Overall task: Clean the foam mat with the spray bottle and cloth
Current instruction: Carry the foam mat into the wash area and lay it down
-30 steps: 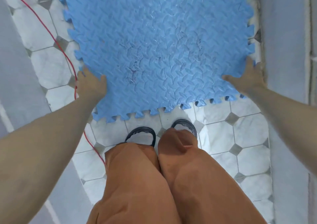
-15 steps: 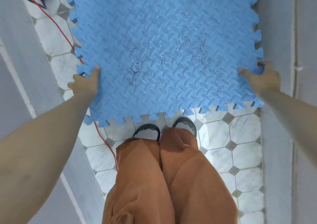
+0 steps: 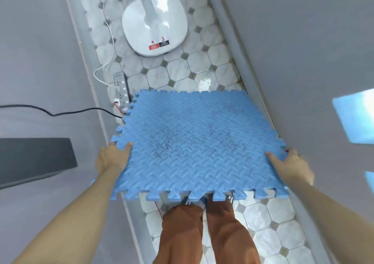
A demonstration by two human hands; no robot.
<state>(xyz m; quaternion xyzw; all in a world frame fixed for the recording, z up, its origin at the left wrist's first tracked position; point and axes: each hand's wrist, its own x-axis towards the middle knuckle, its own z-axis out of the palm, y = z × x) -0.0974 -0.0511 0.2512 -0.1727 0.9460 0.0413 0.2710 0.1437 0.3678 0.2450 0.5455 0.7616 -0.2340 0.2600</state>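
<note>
Foam mat [image 3: 194,142] now lifted off floor, above feet, dark marks at centre. Left hand [image 3: 111,158] and right hand [image 3: 291,166] grip opposite edges. Spray bottle, cloth unseen; cleaning likely pending.

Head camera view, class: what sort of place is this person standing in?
Probably a narrow passage in a home: octagon-tiled floor between grey walls, a white fan base and a power strip beyond the blue foam mat.
</note>
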